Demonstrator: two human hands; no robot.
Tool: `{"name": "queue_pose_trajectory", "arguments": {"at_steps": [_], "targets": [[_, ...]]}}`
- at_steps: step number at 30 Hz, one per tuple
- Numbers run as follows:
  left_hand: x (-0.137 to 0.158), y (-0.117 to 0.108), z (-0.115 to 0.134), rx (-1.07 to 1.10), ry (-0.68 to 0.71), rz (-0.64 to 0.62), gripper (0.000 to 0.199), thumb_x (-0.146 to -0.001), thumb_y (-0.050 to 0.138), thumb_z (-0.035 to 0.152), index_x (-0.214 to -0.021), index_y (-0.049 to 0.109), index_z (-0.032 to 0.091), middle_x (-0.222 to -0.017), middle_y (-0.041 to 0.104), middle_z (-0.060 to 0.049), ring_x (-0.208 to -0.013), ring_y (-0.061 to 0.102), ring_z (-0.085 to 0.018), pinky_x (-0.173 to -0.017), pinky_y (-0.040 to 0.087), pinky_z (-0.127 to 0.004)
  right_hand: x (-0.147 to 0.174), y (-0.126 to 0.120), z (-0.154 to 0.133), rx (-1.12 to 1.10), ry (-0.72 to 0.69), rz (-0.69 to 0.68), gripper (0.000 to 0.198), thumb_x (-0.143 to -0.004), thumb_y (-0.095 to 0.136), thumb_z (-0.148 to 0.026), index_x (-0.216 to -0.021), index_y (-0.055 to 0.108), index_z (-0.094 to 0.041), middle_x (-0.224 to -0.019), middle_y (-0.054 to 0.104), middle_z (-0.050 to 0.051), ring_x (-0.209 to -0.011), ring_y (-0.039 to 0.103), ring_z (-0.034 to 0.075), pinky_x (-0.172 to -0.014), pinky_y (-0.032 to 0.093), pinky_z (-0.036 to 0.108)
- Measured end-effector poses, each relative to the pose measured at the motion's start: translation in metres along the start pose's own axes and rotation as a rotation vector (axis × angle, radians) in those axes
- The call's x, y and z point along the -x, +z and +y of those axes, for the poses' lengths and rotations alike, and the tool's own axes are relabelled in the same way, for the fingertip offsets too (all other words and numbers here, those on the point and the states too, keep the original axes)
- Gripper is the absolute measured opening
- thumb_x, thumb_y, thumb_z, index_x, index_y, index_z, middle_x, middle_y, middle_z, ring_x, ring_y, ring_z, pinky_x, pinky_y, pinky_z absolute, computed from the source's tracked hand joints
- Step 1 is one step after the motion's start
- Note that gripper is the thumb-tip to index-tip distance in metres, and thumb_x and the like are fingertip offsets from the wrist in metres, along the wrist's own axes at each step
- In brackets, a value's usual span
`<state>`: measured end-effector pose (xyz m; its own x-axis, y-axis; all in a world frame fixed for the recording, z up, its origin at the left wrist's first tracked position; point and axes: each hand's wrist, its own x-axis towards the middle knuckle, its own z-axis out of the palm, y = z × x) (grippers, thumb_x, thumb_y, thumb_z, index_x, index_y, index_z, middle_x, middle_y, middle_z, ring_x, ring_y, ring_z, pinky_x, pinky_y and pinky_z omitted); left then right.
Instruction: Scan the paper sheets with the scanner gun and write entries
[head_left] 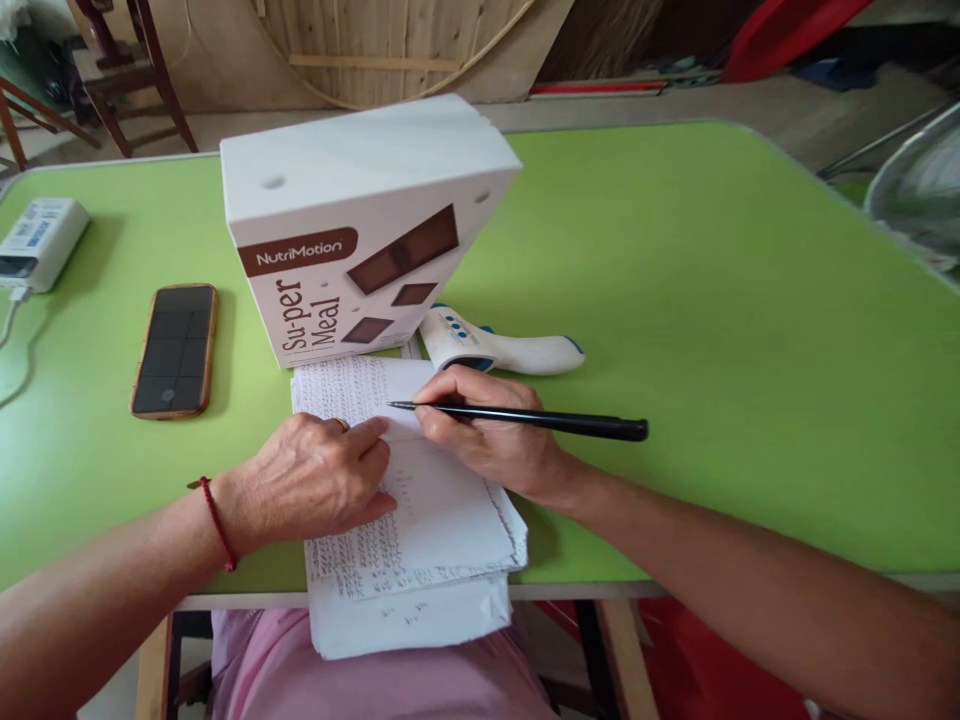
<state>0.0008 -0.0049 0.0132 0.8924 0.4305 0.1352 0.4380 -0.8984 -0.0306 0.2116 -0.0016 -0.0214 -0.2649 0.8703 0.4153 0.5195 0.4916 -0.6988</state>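
My right hand (499, 425) grips a black pen (592, 423) between thumb and fingers. The pen's tip is at the paper, just right of dense rows of handwriting. Pressed down on the left part of the stacked paper sheets (457, 510) is my left hand (319, 475), with bent fingers and the thumb apart, holding nothing. The sheets lie partly over the table's front edge, their corners curled at the right. A white NutriMotion box (367, 160) stands upright behind the paper, touching or close to its top edge.
A white infrared thermometer (536, 353) lies right of the box. On the left are a phone (174, 350) in a brown-edged case and a white power bank (52, 235) with a cable. All rest on a green table (712, 330). A wooden chair (135, 80) stands behind.
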Motion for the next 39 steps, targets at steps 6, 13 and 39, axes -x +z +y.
{"name": "queue_pose_trajectory", "arguments": {"at_steps": [6, 13, 39], "targets": [[0.0004, 0.0006, 0.0001, 0.003, -0.002, -0.004, 0.024, -0.088, 0.055, 0.033, -0.083, 0.063, 0.012, -0.1, 0.072, -0.011, -0.05, 0.059, -0.015, -0.04, 0.043, -0.028, 0.0005, -0.0007, 0.0002, 0.029, -0.006, 0.009, 0.013, -0.08, 0.056, -0.013, -0.071, 0.054, -0.022, -0.059, 0.06, -0.004, -0.047, 0.049, 0.008, -0.044, 0.039, 0.022], [0.0, 0.0008, 0.0004, 0.009, -0.003, -0.009, 0.022, -0.088, 0.056, 0.033, -0.082, 0.064, 0.012, -0.097, 0.071, -0.01, -0.05, 0.059, -0.016, -0.04, 0.044, -0.031, -0.0002, 0.0004, 0.0, 0.054, -0.023, -0.005, 0.013, -0.081, 0.055, -0.013, -0.072, 0.054, -0.022, -0.061, 0.062, -0.003, -0.051, 0.053, 0.009, -0.047, 0.043, 0.022], [0.0, -0.0003, -0.0003, -0.001, 0.003, -0.017, 0.024, -0.089, 0.055, 0.034, -0.083, 0.064, 0.012, -0.099, 0.072, -0.01, -0.051, 0.061, -0.017, -0.041, 0.045, -0.03, 0.0006, 0.001, 0.0019, 0.002, 0.006, -0.008, 0.012, -0.082, 0.057, -0.014, -0.073, 0.056, -0.022, -0.062, 0.062, -0.004, -0.051, 0.053, 0.009, -0.047, 0.042, 0.022]]}}
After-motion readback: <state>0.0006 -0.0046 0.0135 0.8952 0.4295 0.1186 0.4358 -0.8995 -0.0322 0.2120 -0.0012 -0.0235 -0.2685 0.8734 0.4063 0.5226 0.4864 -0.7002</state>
